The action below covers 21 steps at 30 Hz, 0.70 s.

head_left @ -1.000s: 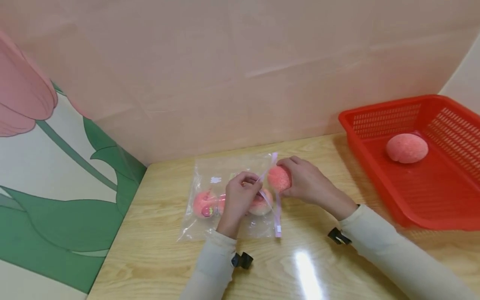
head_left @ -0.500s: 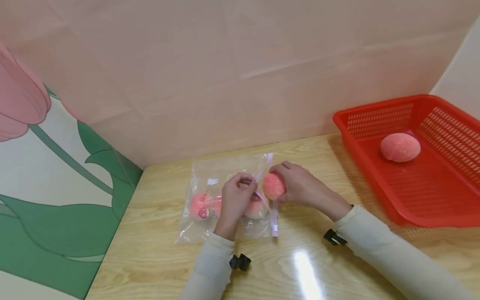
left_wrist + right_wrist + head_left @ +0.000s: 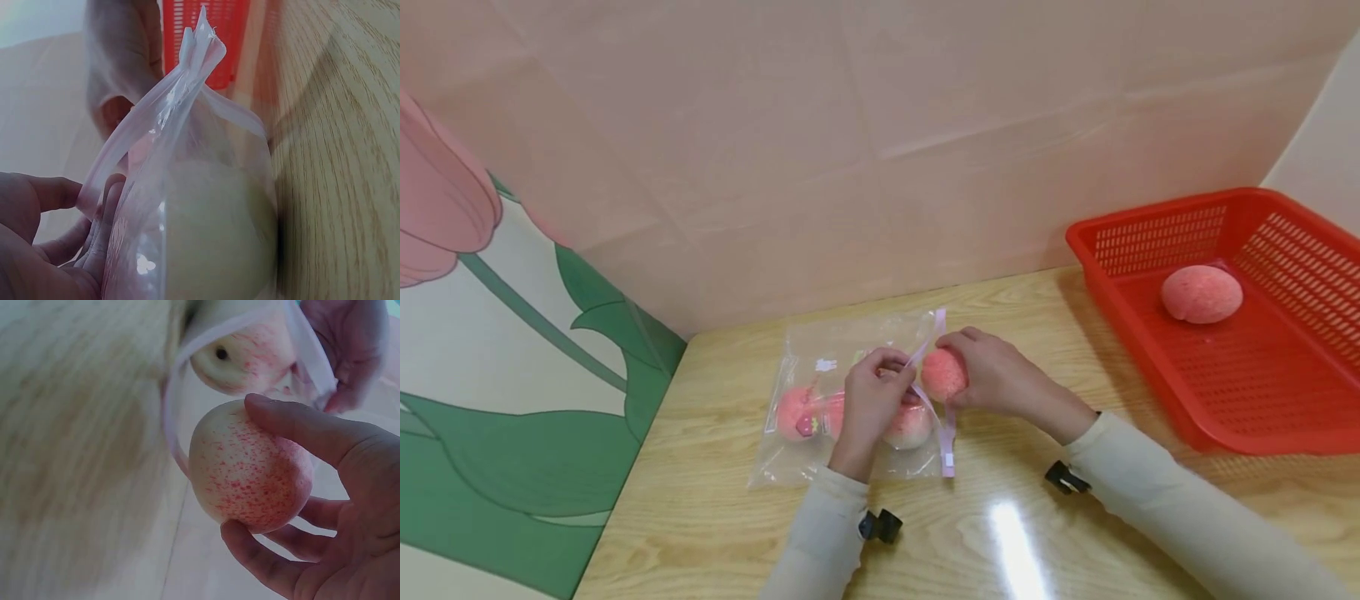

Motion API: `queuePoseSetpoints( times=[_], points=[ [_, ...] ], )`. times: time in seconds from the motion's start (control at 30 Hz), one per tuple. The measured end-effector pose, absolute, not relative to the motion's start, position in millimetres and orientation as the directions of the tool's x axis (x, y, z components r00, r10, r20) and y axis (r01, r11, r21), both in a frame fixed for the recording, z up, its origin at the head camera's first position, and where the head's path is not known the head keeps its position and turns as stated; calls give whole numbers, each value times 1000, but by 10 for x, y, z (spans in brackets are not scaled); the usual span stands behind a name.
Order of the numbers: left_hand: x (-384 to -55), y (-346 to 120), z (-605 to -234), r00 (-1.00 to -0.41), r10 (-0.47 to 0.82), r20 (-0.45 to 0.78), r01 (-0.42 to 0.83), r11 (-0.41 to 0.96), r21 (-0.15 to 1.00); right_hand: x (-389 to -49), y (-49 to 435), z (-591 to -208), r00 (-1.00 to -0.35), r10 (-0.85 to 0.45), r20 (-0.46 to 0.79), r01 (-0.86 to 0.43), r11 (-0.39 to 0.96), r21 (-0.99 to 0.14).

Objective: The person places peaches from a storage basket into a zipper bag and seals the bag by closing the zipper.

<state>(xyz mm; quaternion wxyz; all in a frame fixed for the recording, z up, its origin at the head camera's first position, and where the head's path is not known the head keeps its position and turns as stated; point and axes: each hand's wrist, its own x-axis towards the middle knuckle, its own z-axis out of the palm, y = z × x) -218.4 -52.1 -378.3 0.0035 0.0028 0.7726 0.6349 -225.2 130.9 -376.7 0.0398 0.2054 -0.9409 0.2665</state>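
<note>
A clear zip bag point(image 3: 808, 343) with a pink slider strip lies on the table, its mouth toward the right. Inside it are several pink-and-cream peaches; one peach point(image 3: 908, 428) lies near the opening and another point(image 3: 793, 413) at the closed end. My left hand point(image 3: 871, 400) pinches the bag's upper edge between thumb and fingers, holding the mouth apart, as the left wrist view also shows. With thumb and fingers around it, my right hand point(image 3: 1003, 375) holds a further peach point(image 3: 250, 469) right at the mouth. In the right wrist view the strip point(image 3: 175, 419) curves behind this peach.
At the right stands a red plastic basket point(image 3: 1131, 367) with slotted walls, holding one peach point(image 3: 1202, 294). The wooden table point(image 3: 715, 533) meets a pink-covered wall point(image 3: 760, 208) at the back. A panel with a tulip picture point(image 3: 490, 467) borders the left side.
My right hand has brought the peach slightly left and lower, closer into the bag's mouth. The left hand keeps its pinch on the bag's edge. The head view has shifted slightly.
</note>
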Motion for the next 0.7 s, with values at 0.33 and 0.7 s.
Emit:
queuePoseSetpoints(
  times=[0.33,0.7],
  points=[
    [-2178,-526,-3810,-1000,7,22,23,218,976,-2240,1246,-3832,-904,-399,155,-419,753,-508],
    [-2147,-518,-3799,-1000,4,27,27,208,978,-2210,1186,-3863,-911,-400,106,-392,751,-531]
  ],
)
